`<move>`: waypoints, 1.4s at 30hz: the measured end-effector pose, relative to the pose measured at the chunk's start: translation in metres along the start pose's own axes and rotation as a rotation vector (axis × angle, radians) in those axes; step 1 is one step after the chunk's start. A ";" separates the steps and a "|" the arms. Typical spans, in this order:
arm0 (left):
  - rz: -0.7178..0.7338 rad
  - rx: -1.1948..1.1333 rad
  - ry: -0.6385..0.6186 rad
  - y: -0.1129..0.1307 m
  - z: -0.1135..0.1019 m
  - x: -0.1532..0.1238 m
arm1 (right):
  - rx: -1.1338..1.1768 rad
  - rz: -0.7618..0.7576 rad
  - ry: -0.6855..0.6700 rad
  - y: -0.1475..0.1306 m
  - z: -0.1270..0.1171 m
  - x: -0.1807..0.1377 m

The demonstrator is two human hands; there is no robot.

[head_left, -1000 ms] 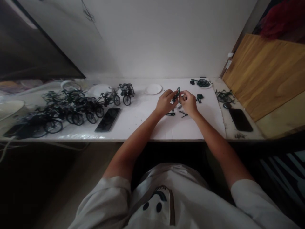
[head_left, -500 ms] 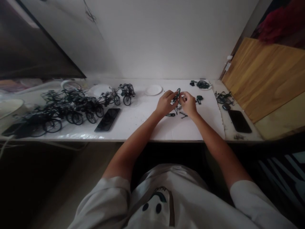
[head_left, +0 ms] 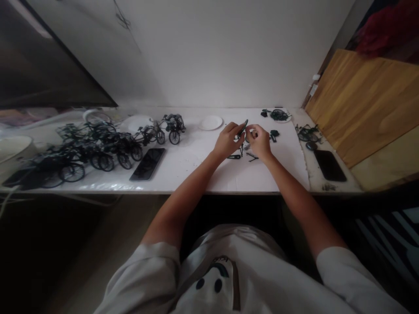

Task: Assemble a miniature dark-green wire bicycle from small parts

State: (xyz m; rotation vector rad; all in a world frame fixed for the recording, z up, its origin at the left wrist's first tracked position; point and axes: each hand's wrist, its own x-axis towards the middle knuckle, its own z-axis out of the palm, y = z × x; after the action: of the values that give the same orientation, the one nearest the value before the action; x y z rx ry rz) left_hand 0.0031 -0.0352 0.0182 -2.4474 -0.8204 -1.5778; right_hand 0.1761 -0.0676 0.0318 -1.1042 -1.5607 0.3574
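Above the white sheet on the table (head_left: 262, 176), my left hand (head_left: 226, 140) pinches a small dark miniature bicycle wheel (head_left: 244, 127) between thumb and fingers. The wheel is turned nearly edge-on. My right hand (head_left: 259, 140) is close beside it, its fingers curled together in a pinch. Whatever lies between those fingertips is too small to make out. Below the hands are a flat dark part (head_left: 234, 157) and a thin forked black piece (head_left: 252, 156). Some parts there are partly hidden by my fingers.
Several miniature bicycles (head_left: 106, 150) crowd the left side, with a phone (head_left: 148, 164) beside them. A white plate (head_left: 211, 123) is at the back. Dark parts (head_left: 274, 135), a plate of parts (head_left: 280, 115) and a second phone (head_left: 330, 166) lie to the right, near a wooden board (head_left: 363, 104).
The wheel has turned from a more open oval to nearly edge-on. My right fingertips have shifted slightly; both hands stay in about the same place.
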 end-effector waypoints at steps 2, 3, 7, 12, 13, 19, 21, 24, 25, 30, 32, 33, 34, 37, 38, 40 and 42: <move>-0.028 -0.006 -0.002 -0.001 0.002 0.000 | -0.030 -0.011 0.018 -0.001 0.000 0.000; -0.037 -0.005 -0.001 -0.001 0.003 -0.001 | -0.044 -0.012 0.026 -0.002 -0.001 0.000; -0.065 -0.015 0.006 0.001 0.007 -0.002 | -0.080 -0.004 0.044 -0.004 -0.002 0.000; -0.115 0.002 0.016 0.006 0.007 -0.002 | -0.101 0.000 0.031 -0.004 -0.002 0.000; -0.109 0.009 0.015 0.007 0.007 -0.001 | -0.103 0.000 0.029 -0.004 -0.002 0.000; -0.066 0.029 0.015 0.007 0.002 0.000 | -0.121 0.000 0.021 -0.005 -0.002 0.000; -0.072 0.033 0.018 0.006 0.002 0.000 | -0.117 0.002 0.022 -0.006 -0.002 0.000; -0.104 0.033 0.008 0.005 0.004 -0.001 | -0.113 0.015 0.021 -0.008 -0.002 0.000; -0.115 0.031 0.007 0.005 0.005 -0.002 | -0.111 0.019 0.022 -0.009 -0.002 0.000; -0.145 0.018 0.002 0.007 0.006 -0.002 | -0.107 0.028 0.028 -0.011 -0.003 0.000; -0.143 0.011 -0.002 0.008 0.005 -0.002 | -0.105 0.034 0.024 -0.012 -0.003 0.000; -0.140 0.008 -0.003 0.009 0.005 -0.001 | -0.103 0.039 0.022 -0.012 -0.003 0.000; -0.134 0.005 -0.002 0.009 0.005 -0.001 | -0.102 0.043 0.020 -0.012 -0.003 0.000; -0.118 0.005 0.011 0.009 0.005 -0.002 | -0.094 0.048 0.024 -0.011 -0.002 0.000; -0.113 0.005 0.014 0.008 0.005 -0.002 | -0.091 0.048 0.027 -0.011 -0.002 0.000; -0.113 0.005 0.009 0.007 0.006 -0.003 | -0.088 0.044 0.031 -0.010 -0.001 0.000; -0.118 0.013 -0.005 0.006 0.006 -0.003 | -0.089 0.035 0.034 -0.009 -0.001 0.000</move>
State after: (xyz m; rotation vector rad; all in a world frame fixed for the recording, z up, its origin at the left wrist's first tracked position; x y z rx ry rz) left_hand 0.0102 -0.0393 0.0138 -2.4358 -0.9895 -1.5990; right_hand 0.1728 -0.0722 0.0383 -1.2022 -1.5413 0.2939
